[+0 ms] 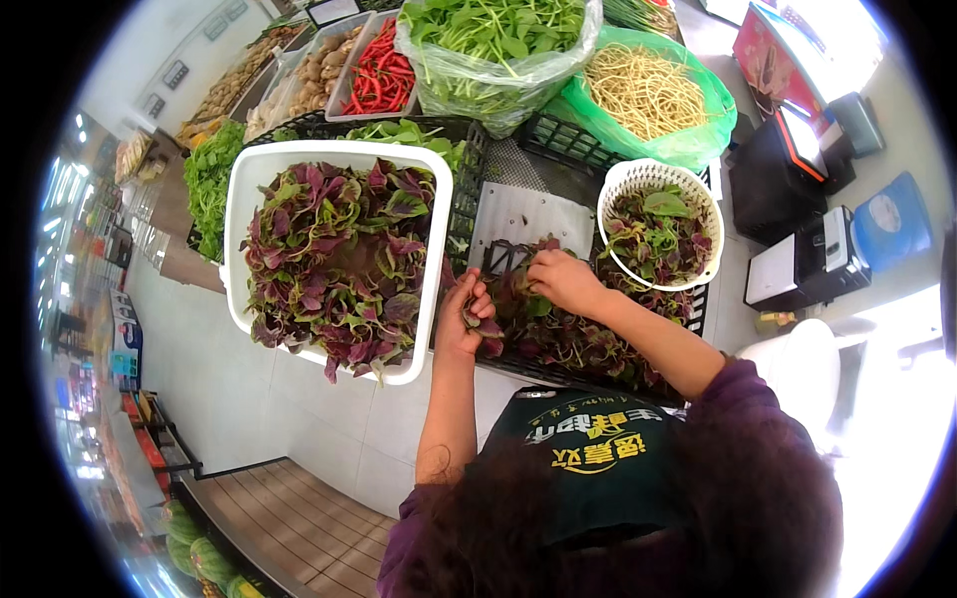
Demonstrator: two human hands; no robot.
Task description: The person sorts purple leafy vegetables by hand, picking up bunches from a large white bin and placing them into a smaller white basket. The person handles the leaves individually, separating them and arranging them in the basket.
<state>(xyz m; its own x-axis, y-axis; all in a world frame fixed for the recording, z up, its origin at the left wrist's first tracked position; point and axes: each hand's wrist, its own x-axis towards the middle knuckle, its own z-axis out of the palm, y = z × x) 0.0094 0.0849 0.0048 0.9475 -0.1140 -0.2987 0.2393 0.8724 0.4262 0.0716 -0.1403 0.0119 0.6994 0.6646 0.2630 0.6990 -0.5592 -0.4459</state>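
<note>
My left hand (463, 314) is closed around a small bunch of red-and-green amaranth leaves (484, 327), beside the right rim of a white plastic tub (442, 224). Purple and green amaranth (336, 261) is heaped in that tub. My right hand (564, 280) pinches amaranth leaves over a black plastic crate (699, 310), its fingertips partly hidden. More loose amaranth (568, 340) lies in the crate below both hands. To the right, a white perforated basket (609, 179) contains amaranth and some plain green leaves.
Behind stand a clear bag of leafy greens (493, 45), a green bag of pale long beans (647, 90) and a bin of red chillies (381, 71). Black machines (777, 176) flank the right. A slatted wooden platform (299, 516) and watermelons (209, 560) are at lower left.
</note>
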